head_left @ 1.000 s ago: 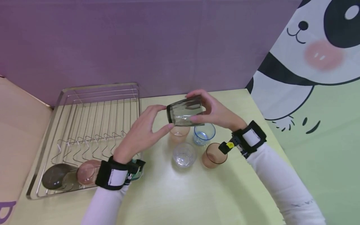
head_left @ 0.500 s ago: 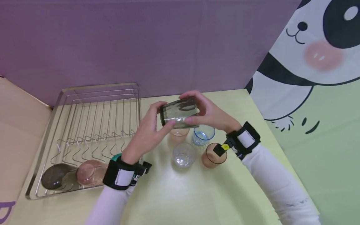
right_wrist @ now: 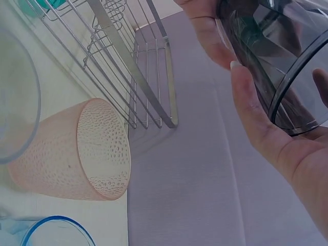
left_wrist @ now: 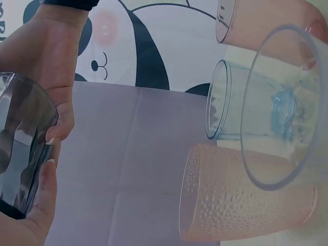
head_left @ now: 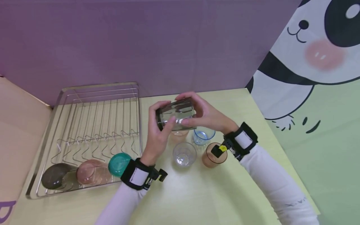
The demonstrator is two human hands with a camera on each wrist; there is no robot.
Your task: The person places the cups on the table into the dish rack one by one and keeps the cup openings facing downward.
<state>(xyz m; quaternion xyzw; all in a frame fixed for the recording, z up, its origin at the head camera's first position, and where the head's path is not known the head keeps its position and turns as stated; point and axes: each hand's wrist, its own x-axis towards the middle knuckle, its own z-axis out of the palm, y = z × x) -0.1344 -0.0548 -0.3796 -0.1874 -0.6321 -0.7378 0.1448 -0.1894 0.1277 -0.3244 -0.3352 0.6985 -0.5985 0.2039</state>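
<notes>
A tinted grey drinking glass (head_left: 179, 110) is held on its side above the table, between both hands. My left hand (head_left: 158, 137) grips its thick base end, and its thumb lies along the near side. My right hand (head_left: 211, 116) grips the rim end, seen close up beside the glass (right_wrist: 266, 46) in the right wrist view. Below stand a clear glass (head_left: 184, 154), a blue-rimmed glass (head_left: 203, 137), an amber glass (head_left: 212, 158) and a textured peach cup (left_wrist: 246, 197). In the head view the held glass partly covers the peach cup.
A wire dish rack (head_left: 137, 115) stands at the left. Along its front lie a dark glass (head_left: 54, 176), a pink glass (head_left: 90, 172) and a teal one (head_left: 119, 164), partly behind my left wrist. A purple backdrop (head_left: 168, 47) rises behind the table.
My left hand has moved right and closed round the base of the grey glass. The right hand has brought the glass slightly left and down. The teal glass has come into sight.
</notes>
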